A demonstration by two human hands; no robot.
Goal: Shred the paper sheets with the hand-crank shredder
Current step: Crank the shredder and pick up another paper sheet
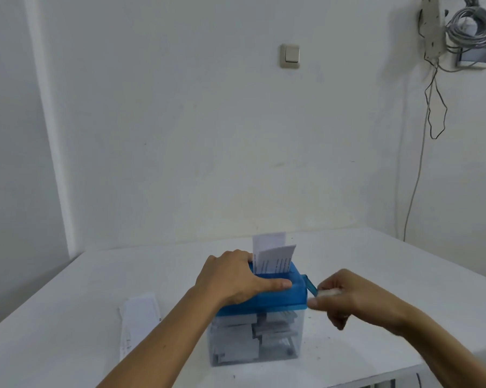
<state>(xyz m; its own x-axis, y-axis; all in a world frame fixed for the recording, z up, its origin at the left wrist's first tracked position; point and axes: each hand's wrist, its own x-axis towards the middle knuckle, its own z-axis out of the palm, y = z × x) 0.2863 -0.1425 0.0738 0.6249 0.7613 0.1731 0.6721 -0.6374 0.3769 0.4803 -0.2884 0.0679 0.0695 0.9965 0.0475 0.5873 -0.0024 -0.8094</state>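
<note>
Your left grip (236,278) clamps the shredder lid (275,302); at its 3 o'clock, your right grip (356,298) pinches the crank (312,287).

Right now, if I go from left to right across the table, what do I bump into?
Sheets → left hand gripping the shredder → crank → right hand.
</note>
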